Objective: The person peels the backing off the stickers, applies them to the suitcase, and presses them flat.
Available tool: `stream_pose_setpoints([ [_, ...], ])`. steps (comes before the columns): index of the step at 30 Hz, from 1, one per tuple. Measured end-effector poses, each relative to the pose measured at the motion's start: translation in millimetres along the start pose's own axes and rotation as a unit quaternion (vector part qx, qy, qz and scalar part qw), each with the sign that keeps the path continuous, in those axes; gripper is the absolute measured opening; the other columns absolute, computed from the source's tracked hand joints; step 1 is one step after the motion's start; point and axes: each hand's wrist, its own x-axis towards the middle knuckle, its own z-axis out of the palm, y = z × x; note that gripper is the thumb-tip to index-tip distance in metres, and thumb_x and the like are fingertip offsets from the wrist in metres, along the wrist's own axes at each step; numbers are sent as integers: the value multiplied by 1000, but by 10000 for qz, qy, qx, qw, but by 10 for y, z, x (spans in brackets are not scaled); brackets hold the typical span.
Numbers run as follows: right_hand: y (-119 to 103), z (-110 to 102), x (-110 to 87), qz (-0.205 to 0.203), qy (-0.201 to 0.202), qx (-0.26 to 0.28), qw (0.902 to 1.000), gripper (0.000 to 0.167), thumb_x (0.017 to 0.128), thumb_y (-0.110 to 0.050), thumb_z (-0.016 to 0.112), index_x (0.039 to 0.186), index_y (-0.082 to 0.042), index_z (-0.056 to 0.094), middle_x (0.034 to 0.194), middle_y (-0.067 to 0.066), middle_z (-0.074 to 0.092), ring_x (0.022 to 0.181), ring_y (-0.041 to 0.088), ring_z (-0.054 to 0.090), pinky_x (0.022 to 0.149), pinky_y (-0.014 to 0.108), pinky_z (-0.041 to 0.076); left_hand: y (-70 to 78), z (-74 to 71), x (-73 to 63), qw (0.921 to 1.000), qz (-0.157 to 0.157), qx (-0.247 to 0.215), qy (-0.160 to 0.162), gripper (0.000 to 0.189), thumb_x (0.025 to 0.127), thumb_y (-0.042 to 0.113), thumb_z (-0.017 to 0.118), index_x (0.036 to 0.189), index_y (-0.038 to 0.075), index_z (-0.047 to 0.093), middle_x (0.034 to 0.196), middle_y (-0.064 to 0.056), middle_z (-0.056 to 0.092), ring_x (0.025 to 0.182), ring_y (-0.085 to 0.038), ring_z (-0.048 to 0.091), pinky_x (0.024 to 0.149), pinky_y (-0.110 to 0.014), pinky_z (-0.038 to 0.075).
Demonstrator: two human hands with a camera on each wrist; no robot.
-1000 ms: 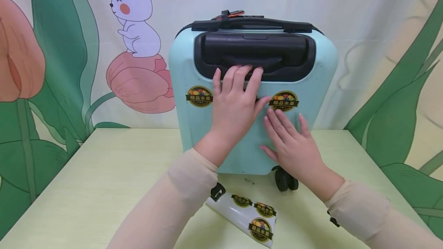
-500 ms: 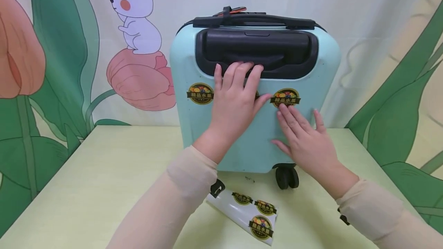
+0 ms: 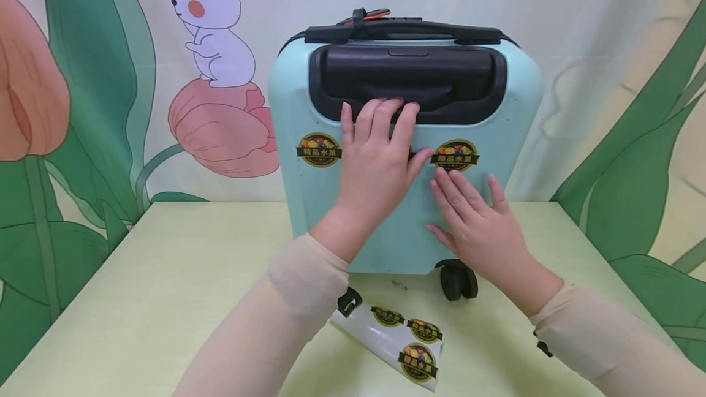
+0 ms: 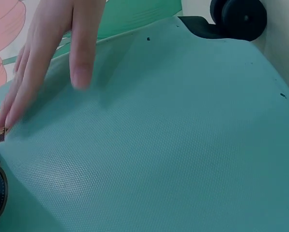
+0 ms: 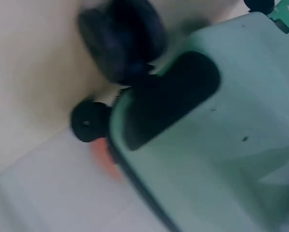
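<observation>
A mint-green suitcase (image 3: 397, 213) stands upright on the table, its black recessed handle panel (image 3: 408, 75) facing me. My left hand (image 3: 375, 164) rests on its front with fingers spread, fingertips at the lower edge of that panel. Behind the hand a round sticker is mostly hidden. One fruit sticker (image 3: 318, 150) sits left of it and another fruit sticker (image 3: 455, 155) to the right. My right hand (image 3: 485, 225) lies with straight fingers against the shell, fingertips at the right sticker's lower edge. In the left wrist view the right hand's fingers (image 4: 81, 58) reach over the shell.
A white sticker sheet (image 3: 380, 339) bearing several round stickers lies on the pale green table (image 3: 182, 287) in front of the suitcase. A black caster wheel (image 3: 458, 280) shows at its lower right. Behind hangs a backdrop with a rabbit (image 3: 217, 23) and tulips.
My right hand has shifted right across the right sticker's lower edge, then slightly back left. The left hand stays in place on the suitcase.
</observation>
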Motion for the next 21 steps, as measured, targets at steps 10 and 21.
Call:
stream_pose_setpoints([
  [10,94,39,83,-77,128,-121,9998,56,100,-43,32,139,-4,43,145,6,38,133,19,35,105,54,21,-22,-15,22,9999,36,-100,63,48,87,39,62,123,8,53,123,-12,51,121,-28,39,110,-50,7],
  [21,316,-76,-159,514,468,-427,9967,66,96,-53,31,137,-4,46,146,5,37,136,16,29,108,47,15,-27,-9,2,9998,52,-170,-35,49,87,38,63,124,8,52,124,-12,50,121,-28,38,110,-50,6],
])
